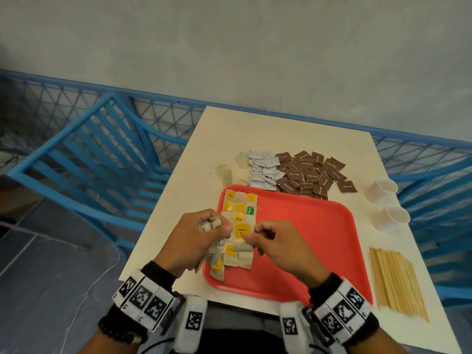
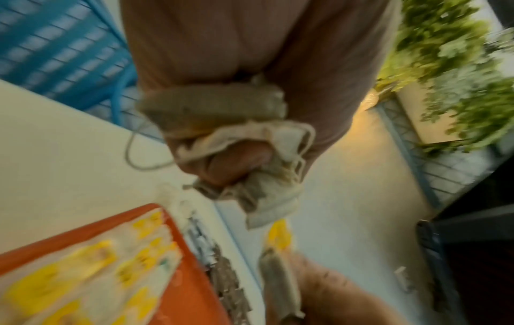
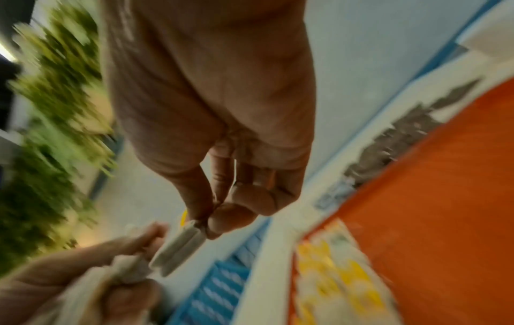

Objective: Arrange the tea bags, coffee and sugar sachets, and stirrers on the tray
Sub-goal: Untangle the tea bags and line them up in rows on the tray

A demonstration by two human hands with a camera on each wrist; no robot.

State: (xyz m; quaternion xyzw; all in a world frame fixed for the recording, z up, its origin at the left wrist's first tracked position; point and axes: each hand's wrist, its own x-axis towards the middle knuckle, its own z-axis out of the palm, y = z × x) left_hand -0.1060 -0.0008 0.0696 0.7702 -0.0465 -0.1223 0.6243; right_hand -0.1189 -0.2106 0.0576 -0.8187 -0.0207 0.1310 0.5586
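Observation:
A red tray [image 1: 306, 241] lies on the white table, with rows of tea bags [image 1: 238, 208] laid along its left side. My left hand [image 1: 201, 236] grips a bunch of tea bags [image 2: 250, 158] above the tray's left edge. My right hand [image 1: 268, 238] pinches one tea bag [image 3: 178, 248] between thumb and forefinger, just right of the left hand. White sugar sachets [image 1: 263, 169] and brown coffee sachets [image 1: 311, 175] are heaped beyond the tray. Wooden stirrers [image 1: 396, 279] lie to the tray's right.
Two white paper cups [image 1: 385, 200] lie on their sides at the table's right edge. A few loose tea bags [image 1: 226, 173] lie left of the sugar heap. A blue chair [image 1: 84, 162] and blue lattice fence surround the table.

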